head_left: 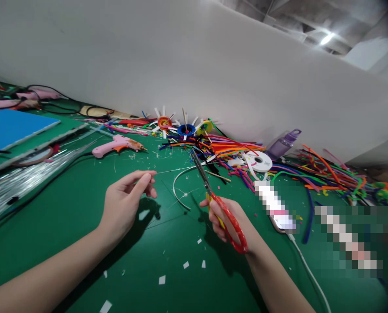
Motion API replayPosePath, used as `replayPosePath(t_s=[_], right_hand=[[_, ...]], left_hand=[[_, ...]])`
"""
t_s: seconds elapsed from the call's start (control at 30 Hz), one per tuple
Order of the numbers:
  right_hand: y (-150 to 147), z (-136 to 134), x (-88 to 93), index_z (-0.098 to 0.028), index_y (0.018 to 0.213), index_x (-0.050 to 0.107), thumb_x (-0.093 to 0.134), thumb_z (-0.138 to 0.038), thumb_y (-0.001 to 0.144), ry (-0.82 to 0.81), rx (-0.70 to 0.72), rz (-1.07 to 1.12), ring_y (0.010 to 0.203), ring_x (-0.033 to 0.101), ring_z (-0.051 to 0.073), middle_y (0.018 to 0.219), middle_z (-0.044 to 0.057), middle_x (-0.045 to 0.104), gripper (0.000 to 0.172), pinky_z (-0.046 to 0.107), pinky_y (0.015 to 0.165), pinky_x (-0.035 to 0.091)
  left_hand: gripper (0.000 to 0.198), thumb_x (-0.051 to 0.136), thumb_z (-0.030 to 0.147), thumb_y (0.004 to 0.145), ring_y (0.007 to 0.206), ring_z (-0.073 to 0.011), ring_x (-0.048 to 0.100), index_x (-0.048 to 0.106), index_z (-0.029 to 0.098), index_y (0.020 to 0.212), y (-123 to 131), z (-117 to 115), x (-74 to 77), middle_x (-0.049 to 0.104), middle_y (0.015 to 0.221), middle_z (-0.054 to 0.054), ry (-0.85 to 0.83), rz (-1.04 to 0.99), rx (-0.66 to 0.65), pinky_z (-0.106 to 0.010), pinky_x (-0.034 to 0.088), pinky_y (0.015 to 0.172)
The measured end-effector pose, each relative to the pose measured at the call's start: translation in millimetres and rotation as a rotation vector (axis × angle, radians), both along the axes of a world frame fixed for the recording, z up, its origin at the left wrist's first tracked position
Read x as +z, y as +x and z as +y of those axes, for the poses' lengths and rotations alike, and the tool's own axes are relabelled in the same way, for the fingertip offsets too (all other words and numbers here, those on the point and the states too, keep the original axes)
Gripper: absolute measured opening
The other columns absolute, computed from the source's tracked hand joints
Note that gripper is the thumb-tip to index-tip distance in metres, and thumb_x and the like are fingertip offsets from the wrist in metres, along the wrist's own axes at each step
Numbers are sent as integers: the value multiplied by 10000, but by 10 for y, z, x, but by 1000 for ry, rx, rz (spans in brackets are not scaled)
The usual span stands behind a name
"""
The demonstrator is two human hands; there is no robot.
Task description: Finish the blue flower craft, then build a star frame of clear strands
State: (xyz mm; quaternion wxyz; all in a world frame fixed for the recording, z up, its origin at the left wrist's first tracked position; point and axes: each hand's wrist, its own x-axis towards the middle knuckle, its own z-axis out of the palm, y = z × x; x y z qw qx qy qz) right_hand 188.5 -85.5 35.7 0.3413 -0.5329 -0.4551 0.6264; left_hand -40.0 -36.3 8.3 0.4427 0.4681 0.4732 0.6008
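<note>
Between thumb and forefinger my left hand (125,198) pinches the end of a thin, pale thread (172,169). The thread stretches to the right, toward the scissors (207,182) and the white spool behind them. My right hand (226,215) holds the scissors by their red handle, with the blades pointing up and away. Where the thread meets the blades, I cannot tell whether they touch it. A curved white strip (174,191) lies on the green table (167,243) between my hands.
A pink glue gun (117,145) lies at the left. Several pipe cleaners (236,145), a white spool (262,162), a purple bottle (283,144) and a lit phone (275,206) with a cable are at the right. White paper scraps (162,280) lie in front.
</note>
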Motion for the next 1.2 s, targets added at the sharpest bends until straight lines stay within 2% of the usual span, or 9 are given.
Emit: replayPosePath(t_s=[0.1,0.27,0.37,0.53,0.7,0.93,1.07,1.2], right_hand=[[-91,-52,-11,-208,797,446,563,-613,777,14,-31,-23,315,344,36,535,-109,370,422,166,282,275],[-237,-156,-58,-207,809,442,586,-524,807,137,-93,-98,377,342,30,559,-106,344,349,166,352,285],[-307,-209,-114,-207,824,452,589,-484,821,183,-139,-136,424,336,32,574,-99,345,309,172,401,280],[-399,-274,-173,-203,850,460,593,-451,821,233,-167,-196,501,344,55,606,-80,391,283,188,456,295],[-445,-301,-171,-185,832,473,627,-399,795,279,-147,-256,537,323,61,619,-74,378,266,192,472,280],[-435,-309,-159,-198,870,468,595,-466,811,238,-165,-171,502,332,65,583,-83,357,302,192,455,283],[-425,-316,-141,-202,874,467,598,-478,808,228,-172,-151,485,332,61,574,-87,350,312,191,444,274],[-412,-324,-116,-198,878,469,587,-460,819,227,-161,-122,481,303,57,578,-90,332,293,192,437,252]], left_hand=[[167,651,307,793,547,-102,578,702,186,898,-8,8,14,614,686,8,21,-68,-20,-241,478,576],[291,602,278,822,514,-89,585,646,169,1088,-28,58,21,597,806,-4,41,-299,-87,-233,467,512],[262,564,245,814,508,-99,597,658,137,1033,-40,94,31,599,805,-17,22,-345,-74,-238,474,506],[290,603,110,693,500,-86,595,661,151,974,-45,117,36,602,807,4,-24,-320,6,-219,475,502],[204,590,153,718,509,-114,611,662,157,910,-72,115,23,616,799,-4,28,-319,-29,-252,488,522],[149,562,184,764,523,-133,619,664,165,871,-78,85,50,625,789,-11,97,-291,-77,-268,484,531],[118,583,281,826,533,-122,608,642,178,823,-84,47,69,618,757,5,146,-197,-66,-264,483,553],[124,639,305,818,521,-96,580,621,184,797,-107,31,68,599,661,33,149,-15,6,-237,459,574]])
